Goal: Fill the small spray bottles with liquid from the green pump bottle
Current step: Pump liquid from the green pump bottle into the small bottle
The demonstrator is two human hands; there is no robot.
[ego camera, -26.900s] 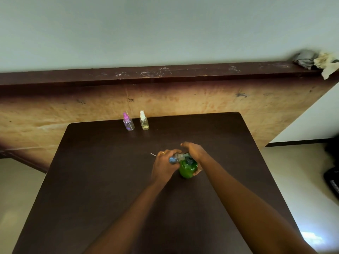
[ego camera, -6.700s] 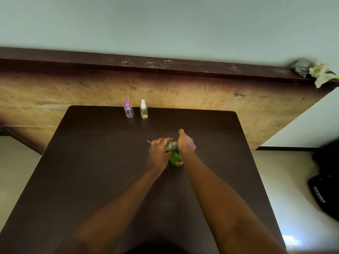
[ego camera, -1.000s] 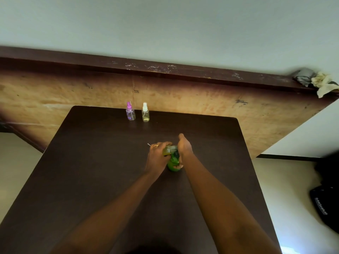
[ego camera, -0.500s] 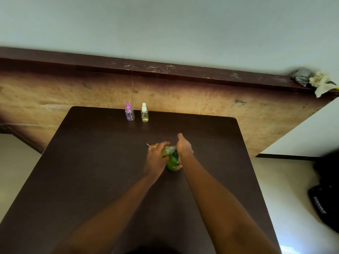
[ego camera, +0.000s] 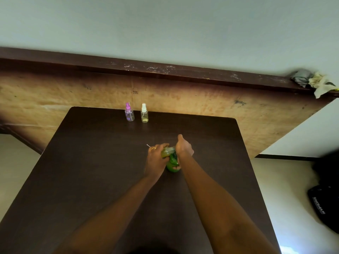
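The green pump bottle [ego camera: 172,165] stands near the middle of the dark table [ego camera: 91,171]. My right hand [ego camera: 184,148] rests on its pump head from above. My left hand [ego camera: 156,159] holds a small clear bottle [ego camera: 167,152] tilted against the pump's spout; it holds yellow-green liquid. A thin white tube end [ego camera: 148,145] pokes out behind my left hand. Two more small spray bottles stand upright at the table's far edge: one with a purple cap [ego camera: 129,112] and one with a white cap [ego camera: 144,113].
A worn wooden board [ego camera: 201,99] with a dark top ledge rises behind the table. Crumpled cloths [ego camera: 311,81] lie on the ledge's right end. A black bag [ego camera: 324,198] sits on the floor to the right.
Both hands have stayed on the green pump bottle and the small bottle. Since 26.9 s ago the small bottle's contents have turned visibly yellow-green.
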